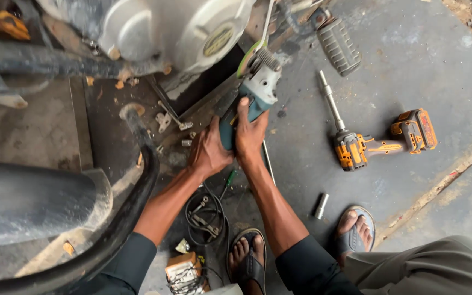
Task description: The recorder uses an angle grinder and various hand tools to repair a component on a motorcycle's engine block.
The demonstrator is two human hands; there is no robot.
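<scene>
Both my hands grip a teal and grey angle grinder (258,90). My left hand (207,153) wraps the rear of its body from the left. My right hand (249,134) clasps the body from the right, thumb on top. The grinder's head with its green guard (249,54) points up toward the motorcycle's silver engine cover (176,30) and the dark frame below it. The disc itself is mostly hidden by the guard.
An orange and black cordless impact wrench (381,143) with a long socket extension lies on the concrete to the right. A loose socket (321,205) lies near my sandalled feet. A footpeg (337,46), exhaust pipe (137,180), tyre (28,199), bolts and a cable coil (206,218) surround my hands.
</scene>
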